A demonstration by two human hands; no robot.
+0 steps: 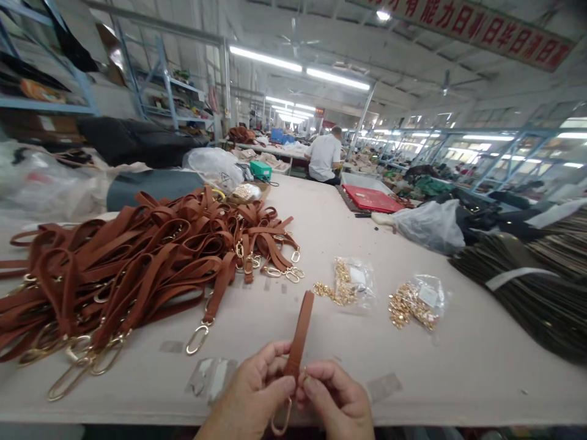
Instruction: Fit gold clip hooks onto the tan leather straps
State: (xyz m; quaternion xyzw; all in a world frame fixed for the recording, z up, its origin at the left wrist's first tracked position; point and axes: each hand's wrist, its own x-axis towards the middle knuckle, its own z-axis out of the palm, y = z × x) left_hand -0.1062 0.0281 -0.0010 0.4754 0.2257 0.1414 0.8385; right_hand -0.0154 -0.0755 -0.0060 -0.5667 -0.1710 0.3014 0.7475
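Observation:
My left hand [259, 388] is closed around a brown leather strap [301, 330], which stands up from between the fingers. A gold oval ring [280, 418] hangs from the strap's lower end, under my left thumb. My right hand [337, 397] is beside it, thumb and forefinger pinched close to the strap's edge. A tiny gold-coloured bit shows at the fingertips, too small to name. Beyond the hands lie two clear bags with small gold metal pieces, one bag [362, 284] in the middle and another bag [428, 299] to its right, some pieces spilled out.
A large heap of brown straps [137, 263] with gold rings covers the table's left side. Stacked dark panels [527, 293] lie at the right edge. Farther back are a red folder [371, 198], a green box [260, 170] and a seated person [324, 156] in a white shirt.

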